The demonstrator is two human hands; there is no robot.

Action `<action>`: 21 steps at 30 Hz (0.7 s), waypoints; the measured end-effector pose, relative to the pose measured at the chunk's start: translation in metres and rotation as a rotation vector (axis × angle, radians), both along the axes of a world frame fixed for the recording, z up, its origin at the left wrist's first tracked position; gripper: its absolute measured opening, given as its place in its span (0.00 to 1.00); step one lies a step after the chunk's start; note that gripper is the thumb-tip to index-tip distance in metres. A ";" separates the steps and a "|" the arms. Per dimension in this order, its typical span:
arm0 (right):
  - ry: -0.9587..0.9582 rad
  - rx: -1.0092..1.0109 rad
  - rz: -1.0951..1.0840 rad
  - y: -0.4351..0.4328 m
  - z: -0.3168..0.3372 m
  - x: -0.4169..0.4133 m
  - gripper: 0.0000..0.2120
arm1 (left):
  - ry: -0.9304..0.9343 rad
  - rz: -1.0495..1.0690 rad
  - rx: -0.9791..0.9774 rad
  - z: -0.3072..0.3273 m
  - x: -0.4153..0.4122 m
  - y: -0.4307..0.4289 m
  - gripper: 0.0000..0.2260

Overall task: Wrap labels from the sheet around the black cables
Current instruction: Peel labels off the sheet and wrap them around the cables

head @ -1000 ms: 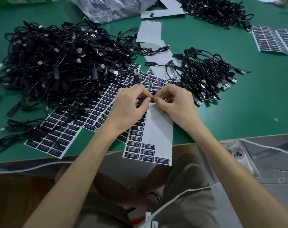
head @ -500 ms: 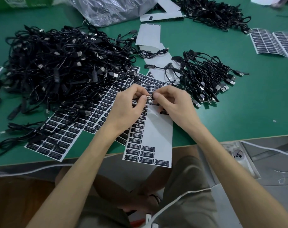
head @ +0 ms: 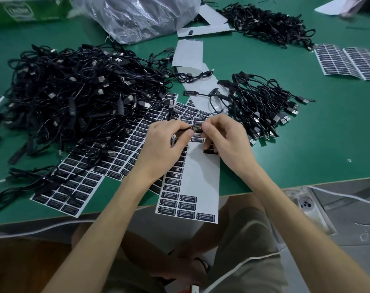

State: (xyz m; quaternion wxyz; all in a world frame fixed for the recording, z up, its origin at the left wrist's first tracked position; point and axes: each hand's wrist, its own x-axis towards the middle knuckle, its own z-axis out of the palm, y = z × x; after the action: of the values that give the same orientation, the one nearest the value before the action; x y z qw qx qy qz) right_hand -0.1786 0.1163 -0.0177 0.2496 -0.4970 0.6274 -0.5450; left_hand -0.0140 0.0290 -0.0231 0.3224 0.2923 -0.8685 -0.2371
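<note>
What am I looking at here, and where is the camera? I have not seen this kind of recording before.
There is no machine here. A person works with two bare hands, filmed by one camera worn on the head and looking down. The left hand and right hand both pinch one black cable with a label on it, above a label sheet that lies on the green table. To the left lies a big pile of cables, and to the right a smaller pile. Farther back are a clear plastic bag and more label sheets.
</note>
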 end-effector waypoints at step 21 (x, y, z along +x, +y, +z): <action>-0.257 -0.003 0.096 0.002 0.003 -0.001 0.28 | 0.119 0.084 -0.086 0.000 0.004 0.000 0.11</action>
State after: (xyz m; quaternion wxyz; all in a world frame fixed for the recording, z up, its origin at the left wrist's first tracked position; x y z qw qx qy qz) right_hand -0.1794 0.1183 -0.0144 0.3530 -0.4532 0.5650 -0.5923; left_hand -0.0098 0.0289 -0.0228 0.3953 0.2998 -0.8443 -0.2027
